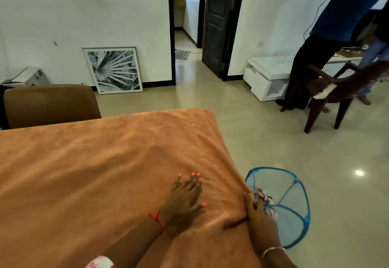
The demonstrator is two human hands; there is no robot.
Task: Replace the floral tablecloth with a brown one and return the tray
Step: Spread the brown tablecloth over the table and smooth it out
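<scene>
Brown tablecloth (94, 173) spread over the table, which it hides wholly. Its left and near parts are cut off by the frame, so its long axis cannot be told; its far right corner points toward the doorway (185, 25). A brown chair (50, 103) shows only its top beyond the far edge. Left hand (183, 200) lies palm down on the cloth, fingers straight. Right hand (257, 215) grips the cloth's right edge, fingertips hidden. Just beside it on the floor, a blue mesh basket (294, 196) holds a bunched floral cloth (264, 196), partly hidden.
</scene>
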